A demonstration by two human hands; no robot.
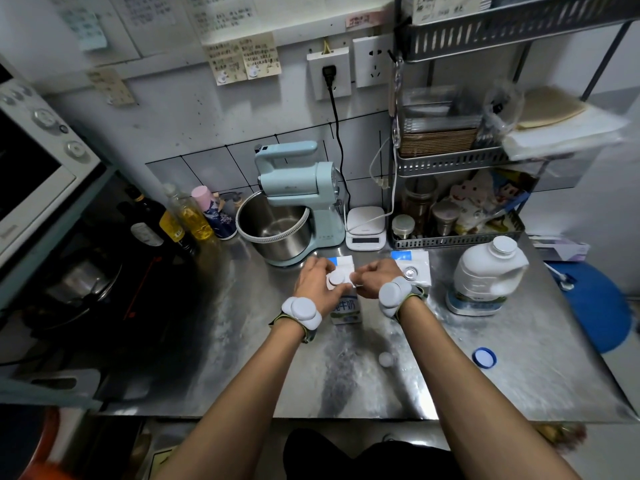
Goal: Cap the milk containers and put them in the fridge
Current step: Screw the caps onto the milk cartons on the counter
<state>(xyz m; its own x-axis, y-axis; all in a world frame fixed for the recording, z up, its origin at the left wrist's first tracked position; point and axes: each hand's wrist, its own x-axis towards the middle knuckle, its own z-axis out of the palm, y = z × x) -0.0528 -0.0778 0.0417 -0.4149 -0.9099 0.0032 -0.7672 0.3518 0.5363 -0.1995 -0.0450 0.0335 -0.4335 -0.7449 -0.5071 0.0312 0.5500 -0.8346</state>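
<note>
Two milk cartons are standing mid-frame on the steel counter (242,341). The near milk carton (344,306) is sitting between both hands, with a white cap (336,278) on its top. The left hand (317,284) is wrapping the carton's top from the left, fingers curled around it and touching the cap. The right hand (369,280) is pinching closed at the cap's right side. The second carton (414,268), just right of the right hand, is showing an uncapped foil-sealed spout. The white milk jug (485,275), centre right, is wearing its white lid. Contents cannot be told for any of them.

A loose white cap (385,359) is lying on bare counter below the hands; a blue cap (484,357) is lying lower right, close to the counter's right edge. The front counter strip is sitting open. The stand mixer (294,202) with its empty steel bowl is crowding the area right behind the hands, and the kitchen scale (366,228) is sitting beside it.
</note>
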